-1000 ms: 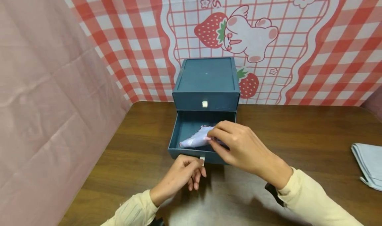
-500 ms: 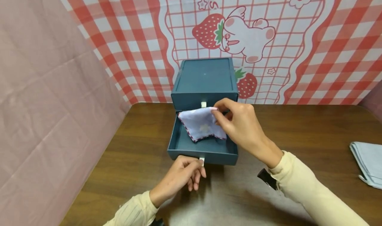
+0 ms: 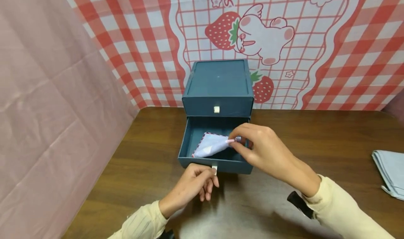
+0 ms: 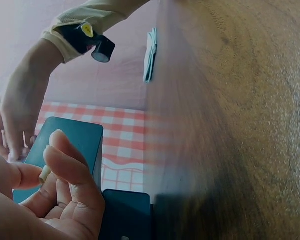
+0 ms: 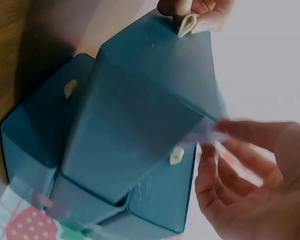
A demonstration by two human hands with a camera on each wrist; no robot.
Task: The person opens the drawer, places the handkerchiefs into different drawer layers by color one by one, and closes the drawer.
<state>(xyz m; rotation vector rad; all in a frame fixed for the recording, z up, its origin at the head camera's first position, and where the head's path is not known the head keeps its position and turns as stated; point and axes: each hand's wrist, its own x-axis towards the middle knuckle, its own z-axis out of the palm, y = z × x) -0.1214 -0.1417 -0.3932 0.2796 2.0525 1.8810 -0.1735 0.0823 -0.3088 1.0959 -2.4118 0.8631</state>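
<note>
A dark teal drawer box stands against the patterned backdrop, its middle drawer pulled out. My left hand pinches the small cream pull tab on that drawer's front between thumb and fingers. A lavender cloth with a dark-and-white patterned edge lies partly folded over inside the drawer. With thumb and fingertips, my right hand pinches the cloth's right end at the drawer's right side. In the right wrist view the cloth is mostly hidden behind the drawer wall.
The shut upper drawer shows its own tab; below the open one sits another shut drawer. A folded pale blue cloth lies on the wooden table at the far right. Pink fabric hangs along the left side.
My right hand raised the lavender cloth, spreading it above the drawer, then lowered it back in with the fold turned over. The left hand keeps its grip on the tab.
</note>
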